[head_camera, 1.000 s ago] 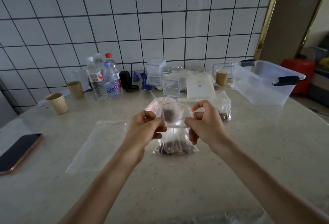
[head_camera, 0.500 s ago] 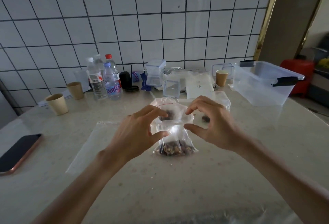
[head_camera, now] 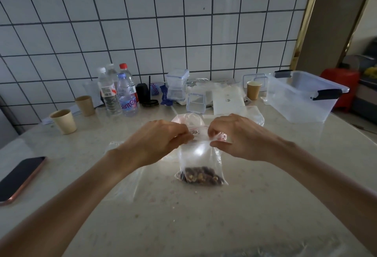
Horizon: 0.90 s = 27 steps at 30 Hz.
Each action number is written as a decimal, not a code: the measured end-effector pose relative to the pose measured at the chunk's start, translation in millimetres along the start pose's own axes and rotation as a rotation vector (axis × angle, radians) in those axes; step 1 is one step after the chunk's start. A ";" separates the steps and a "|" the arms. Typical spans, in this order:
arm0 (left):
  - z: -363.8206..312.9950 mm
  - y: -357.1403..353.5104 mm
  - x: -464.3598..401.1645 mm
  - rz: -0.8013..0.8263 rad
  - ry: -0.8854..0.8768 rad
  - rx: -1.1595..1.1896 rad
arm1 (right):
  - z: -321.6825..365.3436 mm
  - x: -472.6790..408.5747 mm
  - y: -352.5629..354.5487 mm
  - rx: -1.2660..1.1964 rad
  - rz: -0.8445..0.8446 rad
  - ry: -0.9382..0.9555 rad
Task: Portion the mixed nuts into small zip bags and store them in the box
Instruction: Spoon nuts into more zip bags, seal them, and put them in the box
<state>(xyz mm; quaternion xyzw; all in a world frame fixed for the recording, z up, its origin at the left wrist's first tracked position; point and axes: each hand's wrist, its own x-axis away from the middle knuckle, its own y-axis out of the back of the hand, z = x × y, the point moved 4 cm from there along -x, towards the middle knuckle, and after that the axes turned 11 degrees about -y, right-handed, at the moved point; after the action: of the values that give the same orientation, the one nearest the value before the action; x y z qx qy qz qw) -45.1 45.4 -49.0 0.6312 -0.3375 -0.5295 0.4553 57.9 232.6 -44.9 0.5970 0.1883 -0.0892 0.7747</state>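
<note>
Left hand (head_camera: 157, 142) and right hand (head_camera: 238, 136) both pinching the zip bag (head_camera: 201, 158) top, nuts (head_camera: 201, 177) resting on the surface (head_camera: 204, 216).

- water bottle (head_camera: 128, 95) with blue cap, front of the bottle group: label shows partial blue script "ante", rest cut off
- blue wrapper (head_camera: 156, 89) behind the bottles: white print, too small to read
- white box (head_camera: 228, 101) near wall: small dark logo, unreadable
- no other legible text
</note>
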 end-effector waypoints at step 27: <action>1.5 21.2 -1.3 -0.169 -0.078 0.266 | -0.4 -13.9 9.0 -0.100 0.087 -0.080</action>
<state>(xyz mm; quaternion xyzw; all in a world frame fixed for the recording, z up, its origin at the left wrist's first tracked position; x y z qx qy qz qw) -45.7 38.7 -28.9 0.6911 -0.3677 -0.5407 0.3081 48.5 234.3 -31.5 0.5612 0.1353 -0.0698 0.8136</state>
